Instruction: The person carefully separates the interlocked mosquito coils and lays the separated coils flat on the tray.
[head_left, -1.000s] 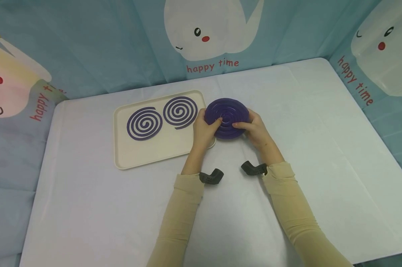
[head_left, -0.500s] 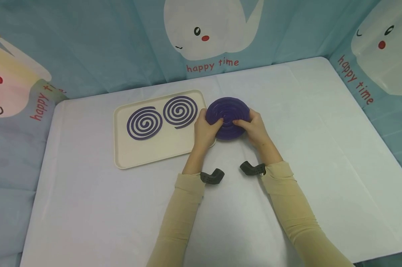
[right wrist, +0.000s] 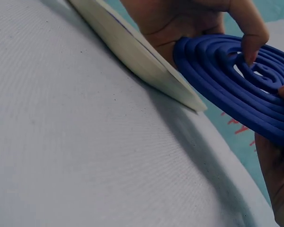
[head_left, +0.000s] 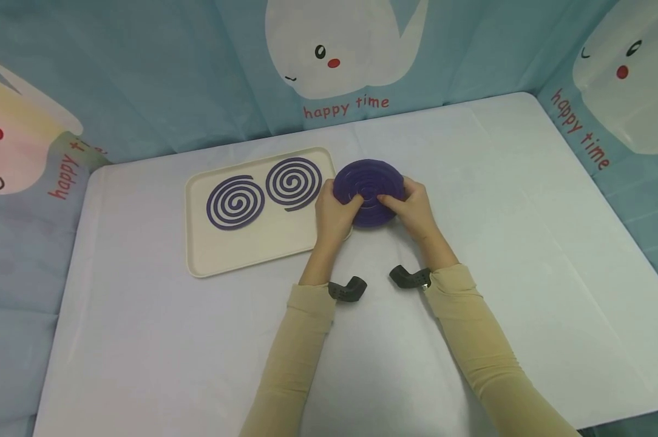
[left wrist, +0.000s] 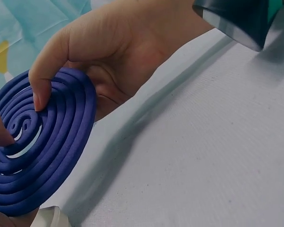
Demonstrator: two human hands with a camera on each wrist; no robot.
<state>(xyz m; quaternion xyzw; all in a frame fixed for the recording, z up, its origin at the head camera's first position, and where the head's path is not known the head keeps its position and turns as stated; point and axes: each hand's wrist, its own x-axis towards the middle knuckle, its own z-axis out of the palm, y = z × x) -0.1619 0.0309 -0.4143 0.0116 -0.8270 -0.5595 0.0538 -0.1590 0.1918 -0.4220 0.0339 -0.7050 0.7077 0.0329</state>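
Note:
A round, dark blue-purple pair of nested mosquito coils (head_left: 369,167) is held up over the table, tilted, by both hands. My left hand (head_left: 333,216) grips its left side, thumb on the face near the centre and fingers behind. On the opposite side my right hand (head_left: 417,212) holds it the same way, its thumb also near the middle. In the left wrist view the nested coils (left wrist: 68,127) show a small gap by the centre, next to the left thumb. The right wrist view shows gaps in the coils (right wrist: 213,85) there too. Most fingers are hidden behind the disc.
A cream tray (head_left: 252,252) lies left of the hands, with two single spiral coils on it, a left coil (head_left: 259,203) and a right coil (head_left: 317,182). The left hand overlaps the tray's right edge. A white cloth covers the table (head_left: 143,340); a printed curtain (head_left: 198,79) stands behind.
Both hands and the nested coils have shifted slightly left in the head view. The right thumb lies a little closer to the centre; the grip stays on both sides.

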